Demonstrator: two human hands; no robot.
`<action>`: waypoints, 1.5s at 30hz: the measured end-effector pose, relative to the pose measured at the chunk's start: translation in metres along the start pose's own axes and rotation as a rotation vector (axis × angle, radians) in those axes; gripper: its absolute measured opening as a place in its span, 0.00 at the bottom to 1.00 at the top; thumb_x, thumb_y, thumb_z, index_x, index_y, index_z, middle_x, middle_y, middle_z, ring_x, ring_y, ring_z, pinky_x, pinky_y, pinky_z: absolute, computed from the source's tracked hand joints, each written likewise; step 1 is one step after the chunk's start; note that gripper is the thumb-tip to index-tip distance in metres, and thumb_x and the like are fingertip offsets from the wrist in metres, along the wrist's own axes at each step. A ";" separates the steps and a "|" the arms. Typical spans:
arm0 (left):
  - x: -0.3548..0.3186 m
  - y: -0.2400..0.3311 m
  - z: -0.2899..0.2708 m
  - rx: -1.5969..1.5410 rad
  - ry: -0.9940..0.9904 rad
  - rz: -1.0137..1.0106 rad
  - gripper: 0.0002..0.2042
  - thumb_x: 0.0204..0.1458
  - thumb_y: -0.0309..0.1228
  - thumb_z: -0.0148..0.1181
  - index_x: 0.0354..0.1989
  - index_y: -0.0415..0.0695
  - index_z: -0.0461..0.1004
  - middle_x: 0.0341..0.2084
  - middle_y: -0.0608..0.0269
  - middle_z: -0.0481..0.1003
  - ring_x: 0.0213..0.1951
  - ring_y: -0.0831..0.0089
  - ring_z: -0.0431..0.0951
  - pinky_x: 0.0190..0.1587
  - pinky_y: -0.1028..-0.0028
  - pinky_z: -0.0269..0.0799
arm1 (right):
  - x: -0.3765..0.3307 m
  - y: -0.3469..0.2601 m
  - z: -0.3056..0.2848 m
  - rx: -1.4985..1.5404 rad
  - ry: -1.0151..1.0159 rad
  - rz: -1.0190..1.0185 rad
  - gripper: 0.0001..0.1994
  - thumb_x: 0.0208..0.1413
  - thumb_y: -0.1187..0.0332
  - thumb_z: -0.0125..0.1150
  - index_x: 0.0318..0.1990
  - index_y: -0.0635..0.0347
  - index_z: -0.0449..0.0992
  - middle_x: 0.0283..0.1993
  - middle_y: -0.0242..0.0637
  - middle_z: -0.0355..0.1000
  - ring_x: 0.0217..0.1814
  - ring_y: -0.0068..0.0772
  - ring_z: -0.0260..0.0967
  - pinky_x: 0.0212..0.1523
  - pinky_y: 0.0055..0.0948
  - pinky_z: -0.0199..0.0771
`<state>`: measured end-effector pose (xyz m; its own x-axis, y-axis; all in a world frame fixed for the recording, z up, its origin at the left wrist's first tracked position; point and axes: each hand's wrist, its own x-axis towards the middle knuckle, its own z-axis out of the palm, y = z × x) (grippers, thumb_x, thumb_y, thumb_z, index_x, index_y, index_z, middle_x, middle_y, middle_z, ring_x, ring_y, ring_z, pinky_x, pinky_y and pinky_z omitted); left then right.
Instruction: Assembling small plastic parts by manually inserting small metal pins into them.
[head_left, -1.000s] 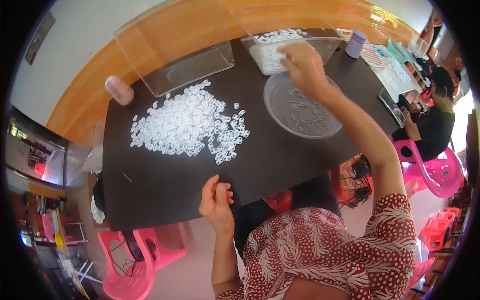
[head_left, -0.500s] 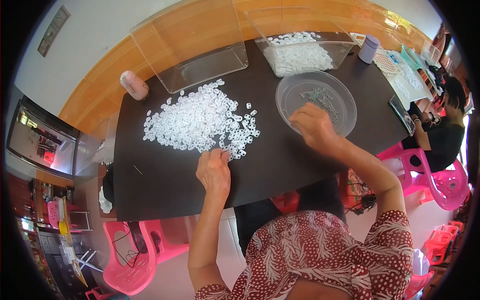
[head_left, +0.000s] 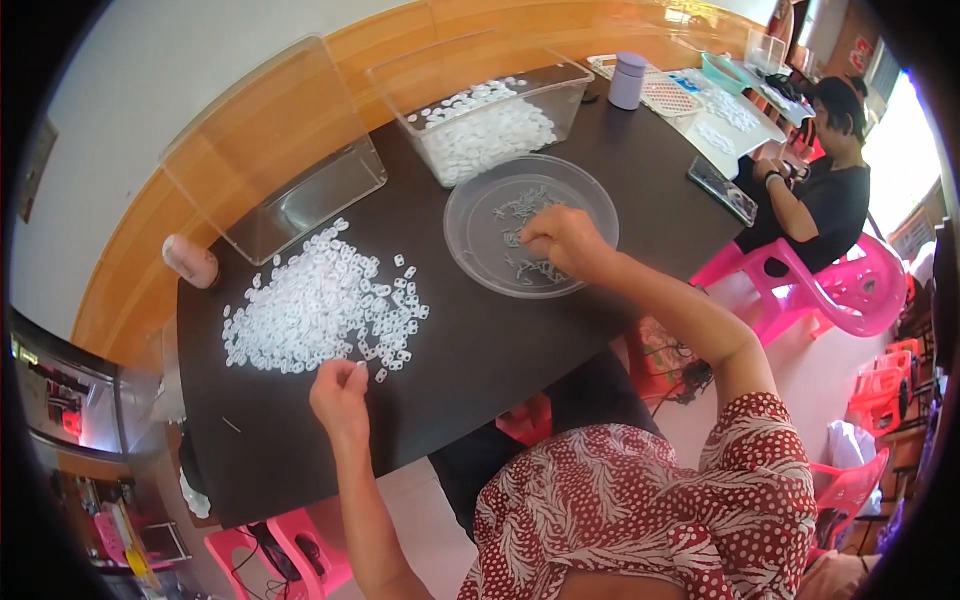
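Note:
A big heap of small white plastic pieces with two holes each [head_left: 290, 315] lies on the dark table [head_left: 480, 345]. At the heap's near edge is my left hand [head_left: 342, 400], thumb and forefinger pinched together; whatever they hold is too small to make out. My right hand [head_left: 572, 243] reaches over a round clear plastic tray [head_left: 468, 262]. Its fingers are bent closed just above the small grey metal pins or screws [head_left: 525, 205] scattered in that tray. The fingertips partly hide what lies beneath them, and I cannot tell what is between them.
A clear bin [head_left: 490, 135] of more white pieces stands behind the tray, beside another clear box [head_left: 300, 215]. A pink bottle [head_left: 190, 262], a lilac jar [head_left: 628, 82] and a phone [head_left: 722, 190] rest near the edges. At right, a person [head_left: 825, 180] sits on a pink chair.
The view has swung to the right. My right hand has gone from the tray's near-left rim to over the metal bits inside. My left hand remains by the heap, now with fingertips pinched.

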<state>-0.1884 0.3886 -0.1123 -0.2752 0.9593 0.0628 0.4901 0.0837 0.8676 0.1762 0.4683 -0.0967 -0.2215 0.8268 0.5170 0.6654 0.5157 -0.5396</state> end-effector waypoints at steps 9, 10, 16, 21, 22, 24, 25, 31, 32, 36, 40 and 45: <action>-0.056 0.036 0.010 -0.544 0.045 -0.021 0.04 0.49 0.21 0.59 0.30 0.39 0.70 0.22 0.65 0.70 0.23 0.79 0.71 0.25 0.82 0.67 | 0.027 -0.003 0.037 -0.164 -0.114 -0.157 0.02 0.39 0.72 0.59 0.22 0.58 0.77 0.23 0.45 0.71 0.32 0.51 0.68 0.34 0.44 0.68; -0.061 0.040 0.012 -0.542 0.045 -0.018 0.04 0.49 0.21 0.59 0.30 0.39 0.70 0.22 0.65 0.70 0.23 0.79 0.71 0.25 0.82 0.67 | 0.035 -0.002 0.043 -0.164 -0.111 -0.142 0.02 0.39 0.72 0.59 0.22 0.58 0.76 0.24 0.45 0.71 0.33 0.52 0.68 0.34 0.45 0.68; -0.083 0.046 0.026 -0.639 0.020 -0.023 0.10 0.50 0.24 0.59 0.41 0.35 0.72 0.25 0.63 0.72 0.22 0.79 0.70 0.25 0.82 0.68 | 0.053 -0.009 0.066 -0.145 -0.228 -0.076 0.02 0.37 0.75 0.56 0.20 0.63 0.74 0.29 0.50 0.72 0.38 0.54 0.68 0.35 0.47 0.69; -0.092 0.045 0.026 -0.655 0.001 -0.074 0.07 0.50 0.24 0.60 0.37 0.36 0.75 0.25 0.66 0.72 0.24 0.81 0.71 0.26 0.83 0.68 | 0.056 -0.016 0.067 -0.265 -0.305 -0.179 0.03 0.38 0.76 0.55 0.21 0.66 0.74 0.31 0.51 0.72 0.38 0.55 0.68 0.37 0.46 0.70; -0.092 0.044 0.026 -0.655 0.008 -0.075 0.07 0.50 0.24 0.60 0.37 0.36 0.75 0.25 0.66 0.72 0.24 0.81 0.71 0.26 0.83 0.68 | 0.056 -0.018 0.066 -0.300 -0.319 -0.190 0.04 0.38 0.76 0.55 0.22 0.66 0.74 0.31 0.51 0.72 0.38 0.56 0.68 0.37 0.46 0.70; -0.093 0.041 0.027 -0.686 0.007 -0.065 0.07 0.50 0.24 0.60 0.37 0.36 0.75 0.25 0.65 0.73 0.24 0.81 0.71 0.26 0.84 0.67 | 0.054 -0.020 0.066 -0.333 -0.336 -0.206 0.04 0.38 0.75 0.55 0.23 0.67 0.74 0.32 0.51 0.72 0.38 0.56 0.68 0.38 0.46 0.70; -0.094 0.043 0.027 -0.689 0.011 -0.065 0.07 0.50 0.24 0.60 0.37 0.36 0.75 0.25 0.65 0.73 0.24 0.81 0.71 0.26 0.84 0.67 | 0.054 -0.020 0.065 -0.350 -0.318 -0.228 0.05 0.38 0.75 0.55 0.24 0.67 0.73 0.32 0.51 0.72 0.38 0.55 0.68 0.38 0.46 0.70; -0.097 0.049 0.031 -0.765 0.038 -0.112 0.05 0.52 0.24 0.58 0.35 0.36 0.73 0.24 0.62 0.74 0.22 0.81 0.71 0.24 0.83 0.67 | 0.050 -0.013 0.055 -0.356 -0.210 -0.225 0.06 0.40 0.73 0.55 0.26 0.67 0.70 0.32 0.52 0.71 0.37 0.55 0.67 0.38 0.46 0.69; -0.097 0.052 0.029 -0.785 0.021 -0.144 0.05 0.52 0.24 0.58 0.35 0.35 0.72 0.23 0.61 0.74 0.21 0.80 0.70 0.24 0.83 0.67 | 0.049 -0.014 0.053 -0.320 -0.156 -0.231 0.06 0.40 0.73 0.55 0.26 0.66 0.69 0.31 0.52 0.70 0.37 0.55 0.67 0.38 0.46 0.68; -0.093 0.057 0.029 -0.929 -0.065 -0.215 0.05 0.53 0.24 0.56 0.35 0.35 0.71 0.21 0.58 0.74 0.19 0.78 0.69 0.22 0.81 0.66 | 0.040 -0.043 0.022 -0.087 -0.039 -0.197 0.03 0.43 0.75 0.56 0.27 0.61 0.69 0.28 0.45 0.68 0.33 0.49 0.67 0.34 0.40 0.67; -0.092 0.053 0.030 -1.110 -0.098 -0.239 0.06 0.53 0.25 0.57 0.37 0.34 0.72 0.25 0.56 0.75 0.22 0.76 0.73 0.25 0.78 0.69 | 0.020 -0.092 0.009 0.067 -0.120 -0.112 0.02 0.45 0.76 0.57 0.28 0.61 0.71 0.29 0.42 0.70 0.34 0.48 0.67 0.36 0.40 0.67; -0.097 0.055 0.033 -1.065 -0.092 -0.184 0.07 0.52 0.22 0.57 0.38 0.34 0.71 0.27 0.55 0.75 0.24 0.73 0.73 0.28 0.77 0.69 | -0.014 -0.132 0.025 0.459 -0.282 -0.099 0.04 0.45 0.76 0.60 0.30 0.61 0.73 0.29 0.36 0.70 0.35 0.38 0.68 0.35 0.32 0.68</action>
<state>-0.1079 0.3093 -0.0873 -0.1862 0.9762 -0.1110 -0.5343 -0.0058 0.8453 0.0740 0.3939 -0.0494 -0.4920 0.7650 0.4156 0.2662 0.5867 -0.7648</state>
